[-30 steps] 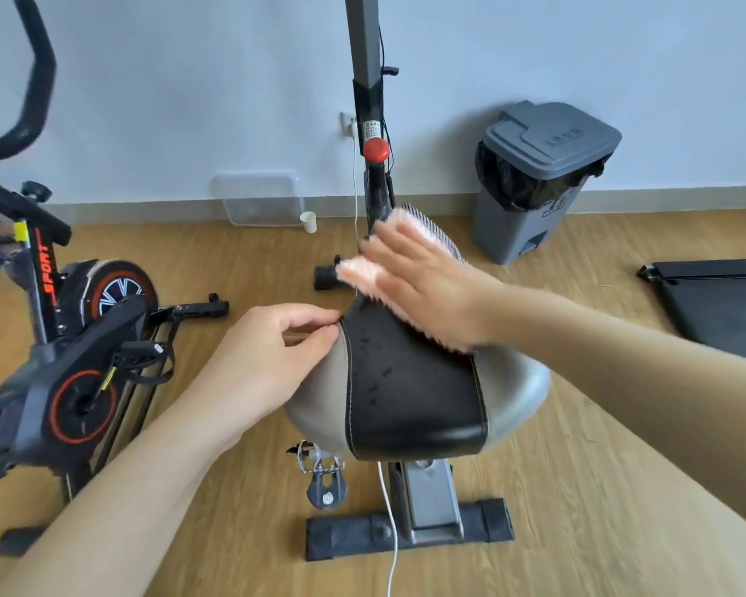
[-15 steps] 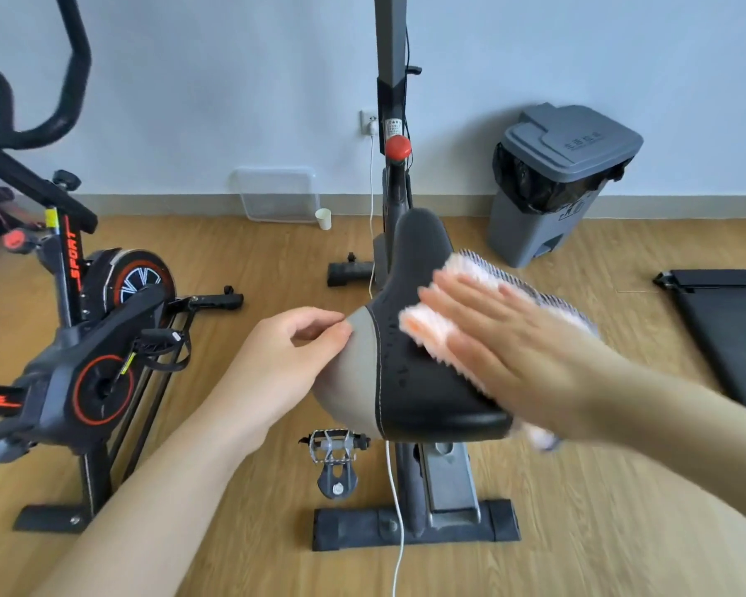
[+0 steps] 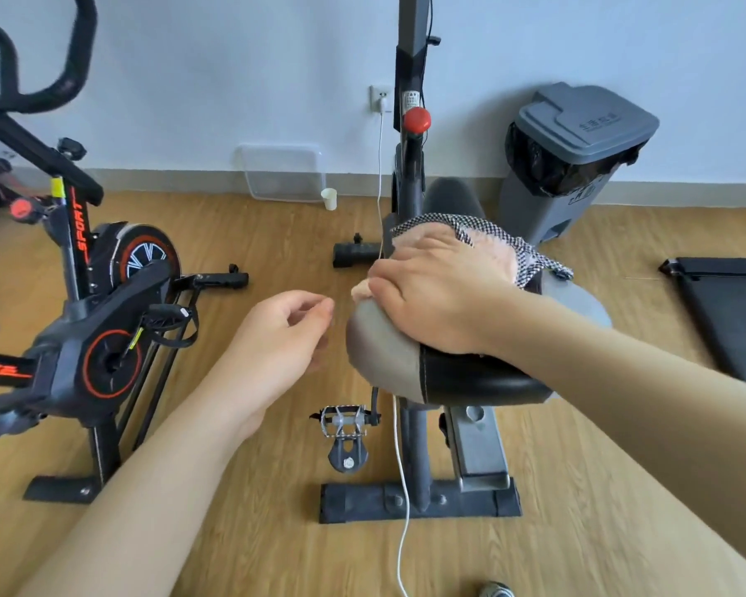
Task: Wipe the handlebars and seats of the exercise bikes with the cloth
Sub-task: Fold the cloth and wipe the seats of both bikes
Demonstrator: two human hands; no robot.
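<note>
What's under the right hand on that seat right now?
The right hand grips a fluffy pink cloth with a checked backing, pressing it onto the grey-and-black padded bike seat. The seat surface beneath cloth and hand is covered and cannot be seen.

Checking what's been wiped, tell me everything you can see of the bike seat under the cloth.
The seat is a padded saddle, black centre, grey side panels, pale stitching, smooth like vinyl, on a grey post. The right hand holds a pink cloth on it, fingers curled over its edge; the left hand hovers beside it, apart.
</note>
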